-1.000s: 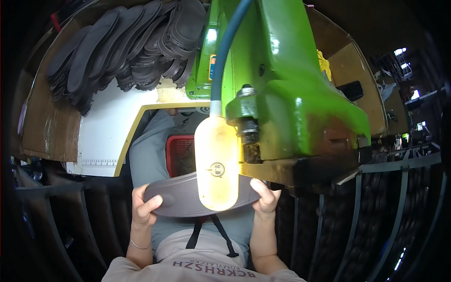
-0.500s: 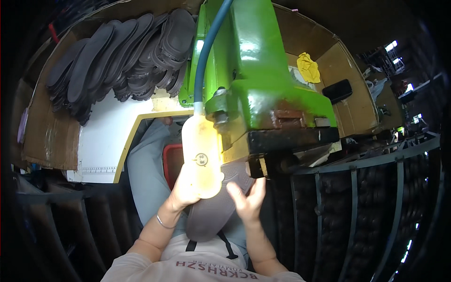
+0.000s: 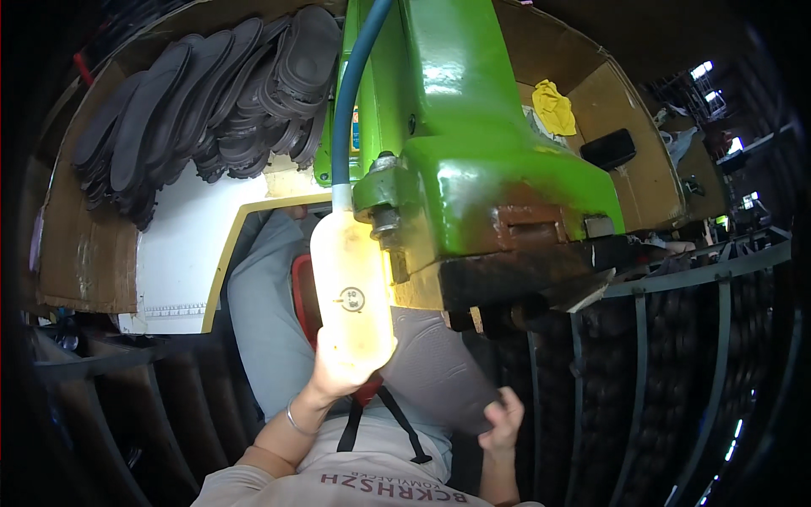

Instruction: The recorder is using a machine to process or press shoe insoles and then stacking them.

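Cardboard tray (image 3: 80,253) — stacked dark soles (image 3: 211,93)

Dark shoe soles (image 3: 203,93) lie stacked on the cardboard-lined bench (image 3: 84,245).

Grey shoe sole (image 3: 439,372), flat and oval-ish w/ fine ribbed texture on its upper face, sits just below the green machine (image 3: 473,160), under its dark lower block. It's tilted: far end up toward the machine's underside, near end angled down toward my lap. My right hand (image 3: 504,420) pinches its near edge. My left hand (image 3: 342,372) meets its left edge, partly hidden behind the pale bulb hanging off the machine.
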Tool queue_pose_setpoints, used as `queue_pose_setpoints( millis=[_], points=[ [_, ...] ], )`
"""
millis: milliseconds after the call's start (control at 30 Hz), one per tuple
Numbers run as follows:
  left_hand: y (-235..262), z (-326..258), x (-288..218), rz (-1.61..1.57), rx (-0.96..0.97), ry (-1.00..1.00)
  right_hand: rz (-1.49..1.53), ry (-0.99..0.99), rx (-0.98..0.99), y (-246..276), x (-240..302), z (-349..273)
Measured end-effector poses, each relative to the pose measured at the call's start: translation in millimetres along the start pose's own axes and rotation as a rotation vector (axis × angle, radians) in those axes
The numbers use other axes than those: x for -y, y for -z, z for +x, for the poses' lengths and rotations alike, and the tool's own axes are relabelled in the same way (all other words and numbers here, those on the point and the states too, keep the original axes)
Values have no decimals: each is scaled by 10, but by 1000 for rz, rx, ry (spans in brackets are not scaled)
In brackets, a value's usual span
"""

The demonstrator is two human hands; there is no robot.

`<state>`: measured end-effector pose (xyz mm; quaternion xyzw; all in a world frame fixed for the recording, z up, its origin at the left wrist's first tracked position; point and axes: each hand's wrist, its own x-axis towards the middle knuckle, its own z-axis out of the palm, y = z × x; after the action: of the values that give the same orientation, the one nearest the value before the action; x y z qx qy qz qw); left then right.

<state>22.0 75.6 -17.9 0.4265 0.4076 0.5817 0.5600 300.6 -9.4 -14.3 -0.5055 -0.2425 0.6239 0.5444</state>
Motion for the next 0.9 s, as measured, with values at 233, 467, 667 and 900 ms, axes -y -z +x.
queue_pose_setpoints(
  millis=[233,467,667,900],
  points=[
    [-115,119,86,338,-114,-18,-11,315,-244,-346,661,842],
    [148,192,-231,142,-163,-153,-173,281,224,-727,894,1611],
    [609,156,-524,87,-307,-46,-78,240,349,-903,436,1555],
    [1258,-201,-539,-46,-400,82,-467,239,417,-1280,-1,1189]
  ],
)
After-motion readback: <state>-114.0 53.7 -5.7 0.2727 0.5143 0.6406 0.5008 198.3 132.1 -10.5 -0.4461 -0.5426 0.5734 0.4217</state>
